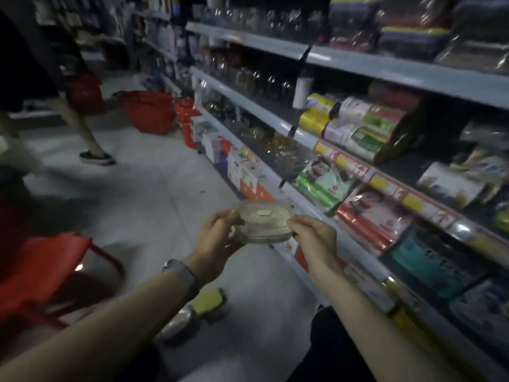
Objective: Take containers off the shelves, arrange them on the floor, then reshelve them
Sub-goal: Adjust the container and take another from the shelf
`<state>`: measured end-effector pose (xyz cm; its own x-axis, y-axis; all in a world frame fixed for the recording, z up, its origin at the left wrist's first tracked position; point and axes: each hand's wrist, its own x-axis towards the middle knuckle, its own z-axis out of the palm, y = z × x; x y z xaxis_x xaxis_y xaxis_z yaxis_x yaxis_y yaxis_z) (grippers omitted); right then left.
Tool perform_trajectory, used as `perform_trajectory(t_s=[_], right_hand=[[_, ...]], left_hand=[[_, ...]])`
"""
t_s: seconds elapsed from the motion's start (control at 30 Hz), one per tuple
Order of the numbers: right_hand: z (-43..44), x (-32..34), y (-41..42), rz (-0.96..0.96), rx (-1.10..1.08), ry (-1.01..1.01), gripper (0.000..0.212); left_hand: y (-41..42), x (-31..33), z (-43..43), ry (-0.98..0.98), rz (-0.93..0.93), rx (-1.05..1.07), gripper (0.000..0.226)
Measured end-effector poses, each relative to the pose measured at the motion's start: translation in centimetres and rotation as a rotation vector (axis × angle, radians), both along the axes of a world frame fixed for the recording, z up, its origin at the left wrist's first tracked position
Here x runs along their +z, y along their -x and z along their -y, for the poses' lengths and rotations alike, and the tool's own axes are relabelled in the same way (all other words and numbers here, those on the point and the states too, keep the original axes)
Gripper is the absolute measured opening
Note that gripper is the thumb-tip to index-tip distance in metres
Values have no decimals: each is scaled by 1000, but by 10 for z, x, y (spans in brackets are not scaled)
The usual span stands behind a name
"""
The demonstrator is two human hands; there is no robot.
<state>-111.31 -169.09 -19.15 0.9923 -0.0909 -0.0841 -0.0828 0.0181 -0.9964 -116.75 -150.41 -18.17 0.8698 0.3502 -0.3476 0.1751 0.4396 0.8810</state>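
Note:
I hold a clear round container with a lid [264, 220] in both hands, in front of the shelf unit [303, 199] and above the floor. My left hand [217, 238] grips its left side with fingers curled under it; a watch sits on that wrist. On the container's right edge, my right hand [314, 235] pinches the rim. Below my left forearm, a yellow-lidded container [208, 300] lies on the floor beside a pale rounded one [176, 322]. Clear jars [248, 78] line the shelves further back.
Packaged rolls and bags [355, 125] fill the shelves at right. A red chair [41, 271] stands at left. Red baskets [148, 110] and a red bucket stack [187, 119] sit on the aisle floor ahead. A person's legs [82, 125] stand at the left.

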Motion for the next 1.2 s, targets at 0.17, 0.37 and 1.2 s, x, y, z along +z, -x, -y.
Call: perform_trajectory(t_s=[0.17, 0.37, 1.2], right_hand=[[-28, -75, -4, -91, 70, 132, 25], [-57, -166, -29, -213, 156, 321, 15], [-110, -501, -160, -428, 128, 624, 25]], left_hand=[[1, -73, -21, 16, -132, 28, 28], [-11, -168, -32, 24, -291, 41, 25], [-129, -495, -60, 30, -585, 44, 23]])
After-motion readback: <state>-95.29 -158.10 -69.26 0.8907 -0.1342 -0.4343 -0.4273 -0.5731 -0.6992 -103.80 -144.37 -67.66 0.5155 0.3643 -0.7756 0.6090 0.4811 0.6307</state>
